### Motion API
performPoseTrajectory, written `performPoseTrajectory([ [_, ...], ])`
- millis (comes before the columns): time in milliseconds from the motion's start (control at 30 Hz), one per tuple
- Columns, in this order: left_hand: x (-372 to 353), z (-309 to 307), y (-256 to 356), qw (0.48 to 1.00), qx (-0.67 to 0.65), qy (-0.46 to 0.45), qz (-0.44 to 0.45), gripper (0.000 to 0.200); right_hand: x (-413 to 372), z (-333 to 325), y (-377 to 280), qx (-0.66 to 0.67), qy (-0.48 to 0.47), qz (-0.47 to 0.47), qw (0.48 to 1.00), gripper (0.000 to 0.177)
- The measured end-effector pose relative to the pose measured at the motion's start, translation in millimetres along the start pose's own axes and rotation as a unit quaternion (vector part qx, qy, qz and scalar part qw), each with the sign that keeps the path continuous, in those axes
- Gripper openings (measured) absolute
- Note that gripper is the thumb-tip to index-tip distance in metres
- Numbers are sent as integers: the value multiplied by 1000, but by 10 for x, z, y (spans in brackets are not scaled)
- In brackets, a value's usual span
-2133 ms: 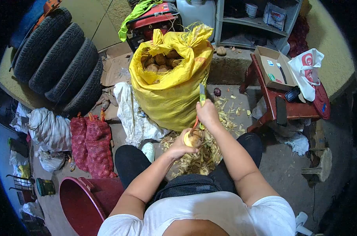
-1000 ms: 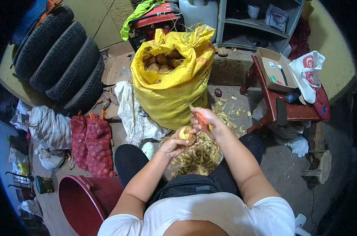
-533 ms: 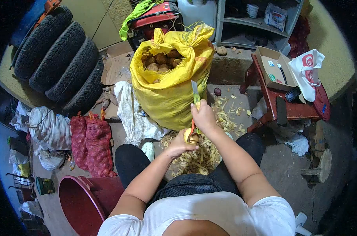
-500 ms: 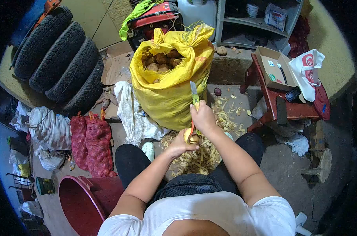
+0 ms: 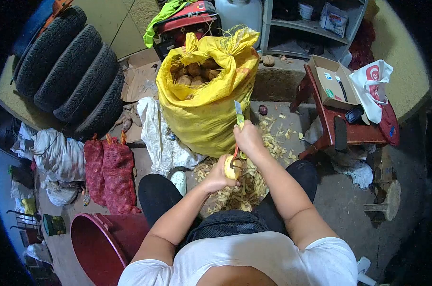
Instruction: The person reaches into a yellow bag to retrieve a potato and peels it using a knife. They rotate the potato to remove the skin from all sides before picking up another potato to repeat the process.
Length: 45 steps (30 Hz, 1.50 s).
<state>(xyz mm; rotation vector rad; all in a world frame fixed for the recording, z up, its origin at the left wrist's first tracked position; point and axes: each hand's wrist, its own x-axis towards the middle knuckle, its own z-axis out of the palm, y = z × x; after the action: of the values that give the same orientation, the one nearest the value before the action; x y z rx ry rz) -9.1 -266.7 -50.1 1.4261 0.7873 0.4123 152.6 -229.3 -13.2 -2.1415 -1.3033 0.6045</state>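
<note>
Low in front of me, my left hand [image 5: 218,176] is wrapped round a partly peeled potato [image 5: 232,170], its pale flesh showing. My right hand [image 5: 249,139] is closed on a peeler with an orange part [image 5: 235,151] that touches the potato. A knife [image 5: 239,113] with a green-yellow handle sticks up out of the same hand, blade pointing away from me. Beyond both hands stands an open yellow sack [image 5: 204,114] with brown potatoes [image 5: 195,70] inside. Peelings [image 5: 254,188] lie on the floor beneath my hands.
On the left are stacked tyres [image 5: 78,71], red mesh sacks [image 5: 117,174] and a dark red tub [image 5: 94,243]. A red stool [image 5: 328,126] on the right bears a cardboard box [image 5: 331,86] and a white bag [image 5: 372,90]. Behind is a grey shelf [image 5: 311,27].
The potato has turned in my left hand and shows more pale flesh. My right hand, with the peeler and knife, has shifted slightly right.
</note>
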Motion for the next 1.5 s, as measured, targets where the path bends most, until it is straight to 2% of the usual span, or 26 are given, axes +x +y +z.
performPoseTrajectory([
  [267,-108,-26,70,998,46,-31,4,88,305,118,328,7,35,55,998,38],
  [333,-113,-48,52,996,60,-43,54,87,359,27,368,29,76,75,994,37],
  [433,-104,-106,84,999,26,-24,5,87,432,-35,406,15,117,74,990,34],
  [500,-82,-124,40,1000,6,-4,1,88,492,-24,470,181,50,47,981,30],
  [533,-56,-137,-4,1000,-13,13,-5,90,398,-127,362,181,50,47,981,30],
  [567,-5,-139,-97,999,-41,25,8,87,261,-236,267,418,-138,106,892,28],
  [600,16,-140,-95,999,-41,25,9,87,133,-286,182,611,-312,154,711,26],
  [667,49,-148,-84,968,-249,-10,-36,84,-34,-112,166,637,-438,163,613,23],
  [733,36,-140,-102,961,-274,-15,-32,89,17,-22,215,616,-415,176,646,23],
  [767,8,-109,-73,954,-299,-8,-37,88,256,237,425,518,-231,86,819,24],
  [800,-12,-94,-54,946,-322,0,-41,87,307,232,366,377,-29,-12,926,26],
  [833,-19,-107,-53,947,-318,-2,-41,87,297,120,382,237,45,13,970,29],
  [867,-19,-128,-53,928,-370,-27,-39,78,299,111,379,240,48,12,970,29],
  [933,20,-151,-56,904,-424,-51,-33,69,243,32,333,446,-111,48,887,28],
  [967,53,-173,-66,878,-474,-56,-46,58,185,-21,343,569,-251,87,778,29],
  [1000,77,-193,-105,848,-523,-59,-60,51,88,-48,296,568,-251,88,779,29],
  [1067,127,-218,-301,867,-496,-34,-47,47,-58,-50,210,680,-459,118,560,30],
  [1100,118,-207,-294,871,-488,-19,-56,46,-85,-65,187,649,-439,123,609,32],
  [1133,108,-197,-286,874,-481,-5,-65,46,-8,41,263,649,-439,123,609,32],
  [1167,100,-195,-281,874,-482,-4,-65,46,149,222,390,517,-257,57,814,33],
  [1200,92,-207,-275,867,-493,-27,-66,46,229,270,404,335,-49,-16,941,35],
  [1267,91,-247,-249,861,-501,-51,-67,46,318,305,510,346,-22,3,938,37],
  [1333,84,-260,-236,846,-528,-36,-65,46,286,226,474,510,-83,54,855,36],
  [1400,81,-263,-212,837,-541,-35,-74,45,212,205,382,466,-35,38,884,34],
  [1467,93,-260,-250,828,-553,-35,-85,45,134,131,280,242,79,-17,967,34],
  [1500,108,-246,-277,813,-575,-35,-85,44,112,122,245,238,73,-8,968,35],
])
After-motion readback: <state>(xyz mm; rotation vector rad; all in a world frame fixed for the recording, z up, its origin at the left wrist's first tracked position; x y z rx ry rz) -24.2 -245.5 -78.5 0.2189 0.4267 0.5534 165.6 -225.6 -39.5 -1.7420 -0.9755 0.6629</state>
